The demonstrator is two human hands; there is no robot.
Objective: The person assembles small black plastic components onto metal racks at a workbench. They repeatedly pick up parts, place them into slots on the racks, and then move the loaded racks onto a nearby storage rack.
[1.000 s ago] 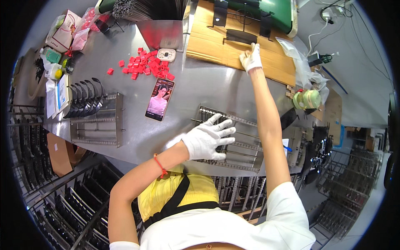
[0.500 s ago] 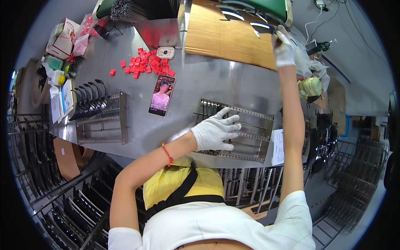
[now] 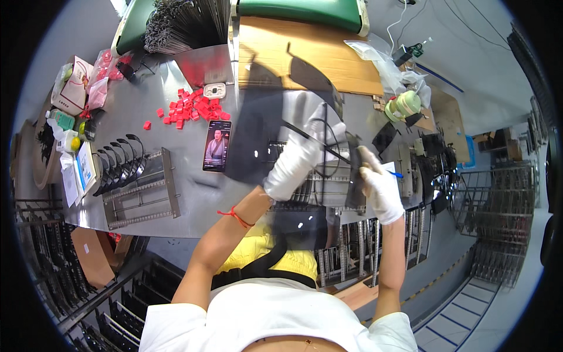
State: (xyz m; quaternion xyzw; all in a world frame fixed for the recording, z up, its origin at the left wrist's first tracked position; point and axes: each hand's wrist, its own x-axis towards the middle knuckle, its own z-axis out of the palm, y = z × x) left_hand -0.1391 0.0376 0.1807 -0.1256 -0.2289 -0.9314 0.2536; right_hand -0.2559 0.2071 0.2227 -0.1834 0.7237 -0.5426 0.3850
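In front of me is a black wire hanger (image 3: 323,141) bearing several dark, glossy curved panels (image 3: 252,138), smeared by motion. My white-gloved left hand (image 3: 291,166) reaches in among the panels and seems closed round the wire; its fingers are blurred and partly hidden. At the right side my gloved right hand (image 3: 381,190) pinches the edge of a dark panel (image 3: 355,176). Behind and below the panels, a metal slotted rack (image 3: 337,189) lies on the table, largely covered by them.
Left on the metal table (image 3: 193,202) stands a second rack (image 3: 143,190) with black curved pieces beside it. A phone (image 3: 217,145) lies near red plastic clips (image 3: 190,108). Cardboard (image 3: 352,67) lies at the back, a green bottle (image 3: 403,105) at the right.
My right hand has come back from the cardboard at the far right toward the middle. Dark panels on a wire hanger now hang between my hands. The left hand has lifted off the rack.
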